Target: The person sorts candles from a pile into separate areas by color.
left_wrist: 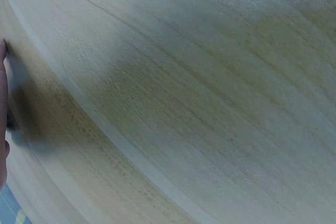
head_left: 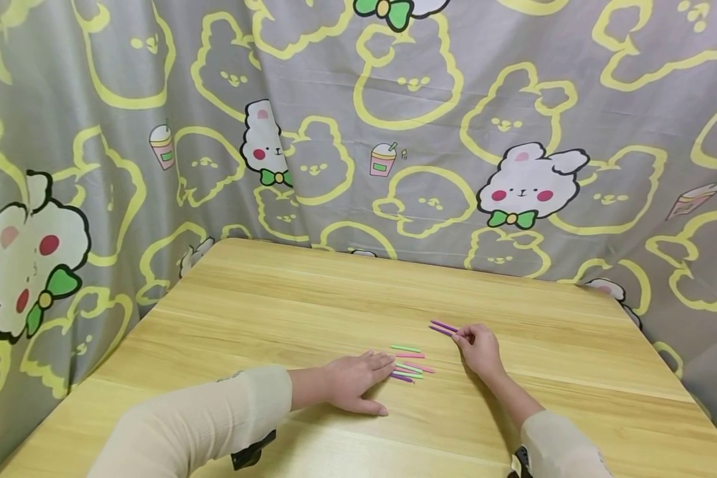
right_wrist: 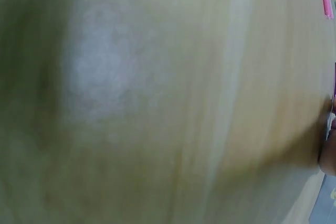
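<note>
My right hand (head_left: 480, 348) has its thumb and fingers at the near ends of two thin purple sticks (head_left: 444, 326), which lie almost parallel; it pinches at least one. To the left, my left hand (head_left: 358, 382) rests with fingers extended and thumb spread, its fingertips over the left ends of a small group of sticks. In that group are green sticks (head_left: 406, 348), pink sticks (head_left: 411, 355) and a purple stick (head_left: 403, 378). The right wrist view catches a fingertip (right_wrist: 328, 153) and a pink stick (right_wrist: 327, 4); the left wrist view shows only a sliver of hand (left_wrist: 2, 114).
Both hands work over a light wooden table (head_left: 311, 292). A grey curtain (head_left: 334, 153) with yellow outlines and cartoon rabbits hangs behind the table's far edge and along its left side.
</note>
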A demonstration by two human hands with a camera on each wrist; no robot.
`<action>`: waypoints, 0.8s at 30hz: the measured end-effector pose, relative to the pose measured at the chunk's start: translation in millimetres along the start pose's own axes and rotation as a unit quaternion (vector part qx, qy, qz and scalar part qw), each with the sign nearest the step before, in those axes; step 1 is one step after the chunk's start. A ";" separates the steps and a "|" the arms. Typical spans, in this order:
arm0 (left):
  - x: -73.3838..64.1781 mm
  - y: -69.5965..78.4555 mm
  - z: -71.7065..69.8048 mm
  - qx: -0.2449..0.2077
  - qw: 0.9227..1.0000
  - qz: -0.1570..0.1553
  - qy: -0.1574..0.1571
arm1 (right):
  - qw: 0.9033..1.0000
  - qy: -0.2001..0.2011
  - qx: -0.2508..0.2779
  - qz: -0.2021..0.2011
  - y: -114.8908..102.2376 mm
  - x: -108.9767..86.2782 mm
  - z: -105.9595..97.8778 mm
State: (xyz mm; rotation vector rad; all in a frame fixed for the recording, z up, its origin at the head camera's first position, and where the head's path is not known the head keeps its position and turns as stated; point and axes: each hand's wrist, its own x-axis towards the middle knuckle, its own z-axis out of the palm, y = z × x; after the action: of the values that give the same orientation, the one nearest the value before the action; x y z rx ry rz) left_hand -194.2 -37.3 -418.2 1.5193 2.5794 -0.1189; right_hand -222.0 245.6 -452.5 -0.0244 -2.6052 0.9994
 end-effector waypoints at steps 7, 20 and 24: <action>-0.1 0.4 -0.9 0.000 1.000 0.001 0.002 | 1.000 -0.018 -0.005 0.007 0.4 1.3 -1.9; -0.3 1.1 1.9 -0.006 1.000 -0.003 0.010 | 0.999 -0.046 -0.002 0.022 -1.0 0.8 -6.1; 0.7 -0.1 1.9 0.000 1.000 -0.001 0.010 | 0.999 -0.045 0.002 0.020 -2.3 0.5 -7.3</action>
State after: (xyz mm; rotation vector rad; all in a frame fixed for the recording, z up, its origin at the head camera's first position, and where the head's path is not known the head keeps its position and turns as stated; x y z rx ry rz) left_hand -194.4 -37.0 -420.1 1.5242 2.5966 -0.1038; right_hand -219.8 248.6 -445.8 -0.0311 -2.6938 1.0435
